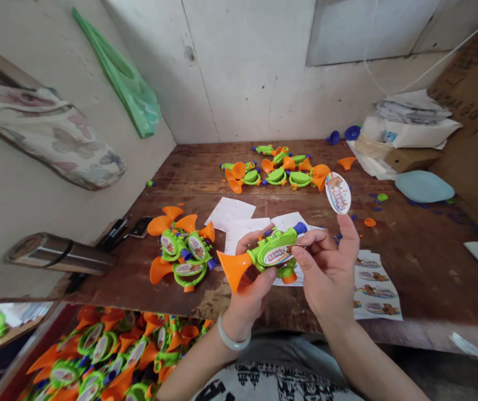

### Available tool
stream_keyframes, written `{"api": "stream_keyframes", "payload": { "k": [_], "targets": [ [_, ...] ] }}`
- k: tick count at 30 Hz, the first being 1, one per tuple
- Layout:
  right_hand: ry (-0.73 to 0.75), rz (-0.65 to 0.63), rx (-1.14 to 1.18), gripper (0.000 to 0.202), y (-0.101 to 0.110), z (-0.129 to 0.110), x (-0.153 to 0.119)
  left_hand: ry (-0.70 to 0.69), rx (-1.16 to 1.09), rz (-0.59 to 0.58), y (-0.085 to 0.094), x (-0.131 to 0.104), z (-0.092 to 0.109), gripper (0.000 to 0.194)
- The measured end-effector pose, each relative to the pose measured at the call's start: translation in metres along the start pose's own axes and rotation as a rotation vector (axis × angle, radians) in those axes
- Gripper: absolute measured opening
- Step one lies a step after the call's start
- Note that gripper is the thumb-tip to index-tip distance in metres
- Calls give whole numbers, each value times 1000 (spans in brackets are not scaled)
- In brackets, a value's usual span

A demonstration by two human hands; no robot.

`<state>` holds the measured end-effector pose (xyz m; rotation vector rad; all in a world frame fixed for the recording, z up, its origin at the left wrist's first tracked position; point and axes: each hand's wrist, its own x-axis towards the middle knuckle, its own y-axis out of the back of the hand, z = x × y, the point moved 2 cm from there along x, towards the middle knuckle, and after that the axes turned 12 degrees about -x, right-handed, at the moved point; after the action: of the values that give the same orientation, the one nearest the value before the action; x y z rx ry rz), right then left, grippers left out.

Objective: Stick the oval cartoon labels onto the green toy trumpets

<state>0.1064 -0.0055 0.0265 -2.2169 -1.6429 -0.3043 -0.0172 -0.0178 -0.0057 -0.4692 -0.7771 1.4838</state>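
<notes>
A green toy trumpet (270, 250) with an orange bell and a blue mouthpiece is held over the table's front part, an oval picture label on its side. My left hand (253, 289) is wrapped round it near the bell, thumb below the label. My right hand (328, 267) pinches at the label's right end by the mouthpiece. On the raised fingertip of my right hand sticks another oval sticker (338, 193). Sheets of stickers (376, 287) lie right of my right hand. White papers (239, 223) lie behind the toy.
Labelled trumpets (189, 245) are piled at left; unlabelled ones (276, 176) lie at the back. A box (113, 356) below the table's edge holds several more. A steel flask (59, 253), phone (141, 227), blue dish (425, 186) and stacked papers (414, 120) stand or lie around.
</notes>
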Motion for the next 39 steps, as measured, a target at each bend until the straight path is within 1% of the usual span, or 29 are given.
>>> {"api": "stream_keyframes", "payload": {
  "k": [7,16,19,23,27,30,33,36,39],
  "targets": [
    [25,18,-53,79,-2,2,1,8,87,3,-1,1,-1,63],
    [63,21,-71,79,-3,2,2,4,37,-22,-5,2,0,57],
    [69,21,-69,78,-4,1,2,-14,24,22,-9,4,3,52],
    [81,-3,-121,78,-6,0,2,-23,26,99,-12,7,4,45],
    [121,-24,-148,76,-7,0,3,-63,36,117,-9,7,2,44],
    [180,-33,-196,76,-8,0,5,-107,86,107,-6,6,2,44],
    [231,-28,-238,79,-9,-2,7,-162,100,70,-5,4,4,42],
    [235,-37,-253,81,-10,-3,9,-203,120,43,-3,3,5,43],
    [237,-49,-256,82,-12,-4,8,-214,166,36,-1,2,4,42]
  ]
}}
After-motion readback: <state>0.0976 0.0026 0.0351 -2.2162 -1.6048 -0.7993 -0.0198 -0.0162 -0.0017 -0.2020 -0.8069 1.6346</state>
